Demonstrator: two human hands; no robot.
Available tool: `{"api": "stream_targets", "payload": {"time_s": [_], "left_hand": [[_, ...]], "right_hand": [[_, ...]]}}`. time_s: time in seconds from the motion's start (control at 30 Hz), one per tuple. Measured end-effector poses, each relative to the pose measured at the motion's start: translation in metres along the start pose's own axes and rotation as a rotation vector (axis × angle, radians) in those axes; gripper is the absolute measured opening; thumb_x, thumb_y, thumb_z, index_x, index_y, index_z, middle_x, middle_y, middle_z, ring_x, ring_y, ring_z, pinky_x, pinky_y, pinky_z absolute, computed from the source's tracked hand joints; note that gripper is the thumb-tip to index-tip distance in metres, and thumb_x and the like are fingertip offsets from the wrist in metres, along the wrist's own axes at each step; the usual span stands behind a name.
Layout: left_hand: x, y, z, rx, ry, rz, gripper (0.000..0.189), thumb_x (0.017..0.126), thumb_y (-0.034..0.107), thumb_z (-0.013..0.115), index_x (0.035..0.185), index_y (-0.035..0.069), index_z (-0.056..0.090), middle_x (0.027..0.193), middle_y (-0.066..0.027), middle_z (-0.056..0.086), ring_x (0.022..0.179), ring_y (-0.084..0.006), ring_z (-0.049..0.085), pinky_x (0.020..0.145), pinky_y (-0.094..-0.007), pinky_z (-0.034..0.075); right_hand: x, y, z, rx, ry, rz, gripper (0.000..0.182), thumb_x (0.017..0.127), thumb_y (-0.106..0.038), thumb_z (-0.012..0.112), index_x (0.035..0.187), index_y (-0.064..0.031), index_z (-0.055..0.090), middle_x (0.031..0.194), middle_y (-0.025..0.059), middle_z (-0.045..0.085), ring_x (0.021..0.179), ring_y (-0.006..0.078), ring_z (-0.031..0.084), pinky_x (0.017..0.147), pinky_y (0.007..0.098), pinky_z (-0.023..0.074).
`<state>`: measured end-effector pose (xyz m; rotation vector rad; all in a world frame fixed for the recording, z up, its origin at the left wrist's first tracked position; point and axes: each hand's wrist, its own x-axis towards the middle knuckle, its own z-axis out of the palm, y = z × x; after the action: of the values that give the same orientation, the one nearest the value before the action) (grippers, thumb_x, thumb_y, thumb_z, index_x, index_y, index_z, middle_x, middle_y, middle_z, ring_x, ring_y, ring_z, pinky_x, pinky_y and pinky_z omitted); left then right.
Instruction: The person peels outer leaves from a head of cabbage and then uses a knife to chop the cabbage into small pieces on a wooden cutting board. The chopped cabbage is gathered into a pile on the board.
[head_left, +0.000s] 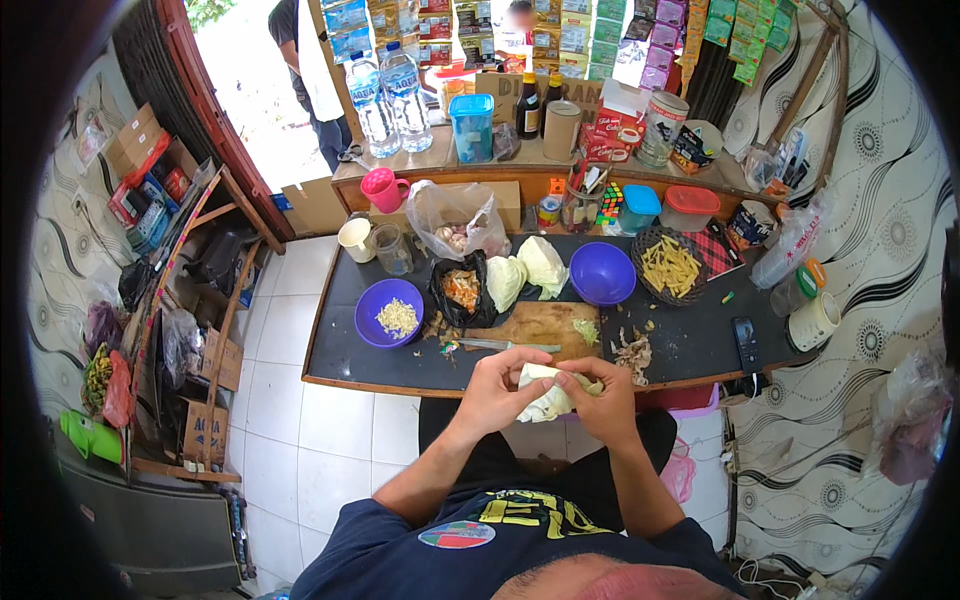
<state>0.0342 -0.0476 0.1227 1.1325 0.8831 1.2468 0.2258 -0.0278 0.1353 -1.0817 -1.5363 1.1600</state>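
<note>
Between my left hand (495, 390) and my right hand (604, 397) is a piece of cabbage (546, 401), held above my lap at the table's front edge. Fingers and thumbs of both hands press on its upper side. Just beyond lies a wooden cutting board (517, 324) with a small heap of shredded cabbage (585, 330) at its right. A knife (487, 344) rests across the board's near side, its light handle close to my left fingers. Two larger cabbage pieces (506, 281) (542, 266) sit behind the board.
A purple bowl (367, 330) of chopped pieces and a black plastic bag (459, 315) of scraps stand left. Another purple bowl (602, 274), a basket of yellow strips (669, 266) and a phone (745, 343) are right. Dry peelings (634, 358) lie near the edge. A person (307, 82) stands outside.
</note>
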Motion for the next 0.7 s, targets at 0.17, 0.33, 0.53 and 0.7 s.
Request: {"api": "stream_targets", "payload": {"time_s": [0.17,0.33,0.53,0.7], "left_hand": [[-0.001,-0.005,-0.002,-0.02,0.008,-0.037,0.021,0.1,0.004,0.071,0.12,-0.004,0.069,0.098,-0.0037,0.074,0.085,-0.0058,0.068,0.07,-0.0212,0.055],[0.001,-0.009,-0.007,0.02,0.011,-0.021,0.019,0.1,0.003,0.072,0.117,-0.004,0.071,0.095,-0.0024,0.074,0.08,-0.0033,0.066,0.065,-0.0193,0.051],[0.0,-0.004,-0.01,0.129,-0.009,-0.042,0.02,0.097,0.0,0.074,0.117,-0.004,0.072,0.096,-0.0006,0.073,0.082,-0.0025,0.064,0.068,-0.019,0.051],[0.006,0.001,-0.004,0.229,0.06,-0.051,0.03,0.093,-0.005,0.075,0.122,-0.004,0.071,0.104,-0.0025,0.074,0.091,-0.0052,0.066,0.075,-0.021,0.054]], "right_hand": [[0.0,0.001,0.001,-0.019,0.004,-0.049,0.018,0.089,-0.008,0.082,0.102,0.0024,0.079,0.088,0.011,0.079,0.079,0.0094,0.07,0.072,0.0277,0.0546],[0.0,-0.001,0.002,0.027,-0.014,-0.043,0.017,0.089,-0.008,0.081,0.101,0.0049,0.078,0.089,0.0107,0.079,0.083,0.0103,0.071,0.075,0.0272,0.0555],[0.004,-0.003,-0.001,0.045,-0.066,0.089,0.017,0.092,-0.008,0.078,0.101,0.0067,0.077,0.088,0.0096,0.079,0.086,0.0105,0.072,0.077,0.0266,0.0558],[0.003,-0.004,-0.001,-0.08,-0.002,-0.047,0.018,0.092,-0.01,0.078,0.102,0.0047,0.078,0.088,0.0113,0.079,0.083,0.0107,0.072,0.076,0.0275,0.0553]]}}
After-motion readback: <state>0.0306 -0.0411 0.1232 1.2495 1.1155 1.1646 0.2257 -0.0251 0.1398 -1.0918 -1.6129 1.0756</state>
